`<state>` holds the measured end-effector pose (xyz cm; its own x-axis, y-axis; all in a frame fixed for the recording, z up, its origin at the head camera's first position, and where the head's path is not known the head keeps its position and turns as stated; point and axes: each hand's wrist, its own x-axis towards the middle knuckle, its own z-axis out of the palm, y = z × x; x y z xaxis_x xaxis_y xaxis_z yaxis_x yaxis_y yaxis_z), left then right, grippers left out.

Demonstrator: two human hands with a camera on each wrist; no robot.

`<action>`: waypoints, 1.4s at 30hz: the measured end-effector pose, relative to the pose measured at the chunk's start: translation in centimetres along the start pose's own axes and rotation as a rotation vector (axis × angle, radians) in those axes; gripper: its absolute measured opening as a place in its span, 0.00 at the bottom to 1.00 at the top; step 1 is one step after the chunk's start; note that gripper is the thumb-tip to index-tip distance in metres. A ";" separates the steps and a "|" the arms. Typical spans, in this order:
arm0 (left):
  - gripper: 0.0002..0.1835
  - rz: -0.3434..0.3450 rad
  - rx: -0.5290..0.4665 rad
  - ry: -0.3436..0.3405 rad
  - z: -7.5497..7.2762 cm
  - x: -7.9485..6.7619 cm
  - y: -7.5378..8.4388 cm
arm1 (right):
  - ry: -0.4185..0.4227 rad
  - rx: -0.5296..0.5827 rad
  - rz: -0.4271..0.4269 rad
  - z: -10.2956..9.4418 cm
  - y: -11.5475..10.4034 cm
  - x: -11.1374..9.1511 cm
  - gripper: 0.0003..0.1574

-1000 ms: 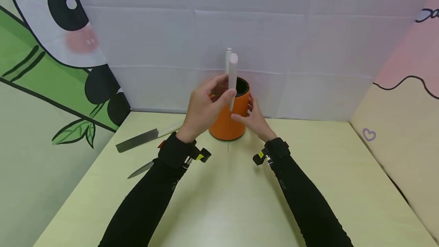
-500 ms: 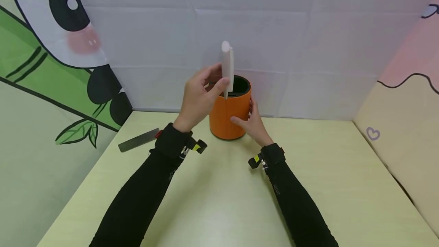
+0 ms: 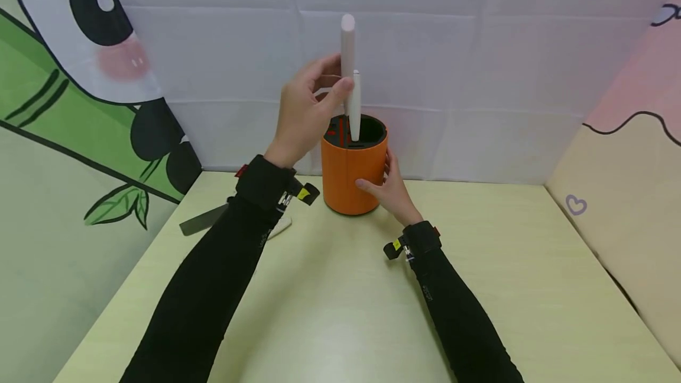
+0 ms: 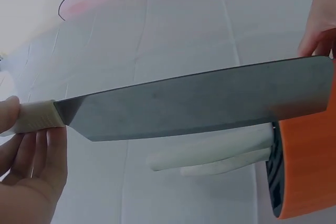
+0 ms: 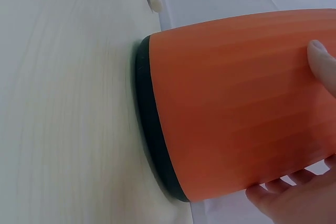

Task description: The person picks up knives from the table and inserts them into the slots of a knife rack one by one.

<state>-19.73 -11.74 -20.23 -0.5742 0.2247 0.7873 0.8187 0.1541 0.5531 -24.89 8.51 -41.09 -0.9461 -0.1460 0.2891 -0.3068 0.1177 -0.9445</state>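
Note:
My left hand (image 3: 308, 105) pinches the white handle of a broad-bladed knife (image 4: 194, 100) between thumb and fingers. Seen from the head, the handle stands upright and the blade is edge-on, hardly visible. In the left wrist view the blade's far end overlaps the side of an orange knife block (image 3: 352, 179); whether they touch I cannot tell. My right hand (image 3: 391, 194) grips the block's right side, thumb in front and fingers round behind. Two white knife handles (image 4: 210, 150) stick out of the block's dark slotted top, their blades hidden inside.
Left of the block, a grey knife blade (image 3: 204, 221) lies on the pale table (image 3: 340, 300). A white handle end (image 3: 280, 227) shows beside my left sleeve, which covers the rest. A whitish cloth wall (image 3: 452, 70) rises close behind the block.
My left hand has risen and shifted slightly left, lifting the knife higher against the block. The right hand keeps its grip and the block has hardly moved.

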 end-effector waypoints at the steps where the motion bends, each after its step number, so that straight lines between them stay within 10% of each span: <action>1: 0.23 0.004 0.004 0.000 0.0 0.4 0.2 | -0.003 0.004 0.010 0.0 -0.3 -0.1 0.69; 11: 0.23 -0.017 0.053 0.027 -0.3 4.0 1.1 | -0.012 0.009 0.020 -0.1 -1.0 -0.6 0.68; 21: 0.23 -0.101 0.102 0.084 -0.2 4.5 2.1 | 0.009 -0.008 -0.027 0.1 0.7 -0.1 0.68; 42: 0.24 -0.121 0.199 0.060 -0.7 4.1 -5.5 | -0.014 0.052 0.003 1.1 -2.1 -1.2 0.66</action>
<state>-26.54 -12.31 -19.87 -0.6628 0.1367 0.7362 0.7247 0.3646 0.5847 -23.00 7.37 -39.58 -0.9453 -0.1600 0.2842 -0.2976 0.0674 -0.9523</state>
